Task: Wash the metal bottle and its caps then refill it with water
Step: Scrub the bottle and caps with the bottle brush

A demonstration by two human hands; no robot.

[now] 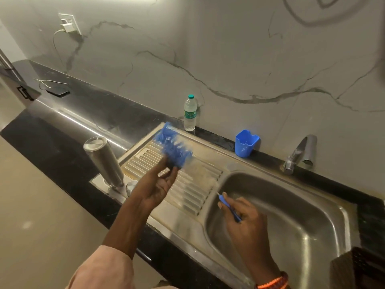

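The metal bottle [105,163] stands mouth-down at the left end of the steel drainboard [193,184], with a round metal cap [131,185] lying beside its neck. My left hand [158,184] is raised over the drainboard and grips the base of a blurred blue bristle brush head [174,148]. Over the left side of the sink basin [291,215], my right hand [243,220] pinches a thin blue handle [230,209] with a pale tip. No link between handle and brush head is visible. Neither hand touches the bottle.
A clear plastic water bottle [190,113] and a blue plastic cup [245,143] stand against the marble wall behind the sink. The tap [300,153] juts out at the back right. A phone [58,91] with a charger cable lies on the black counter, far left.
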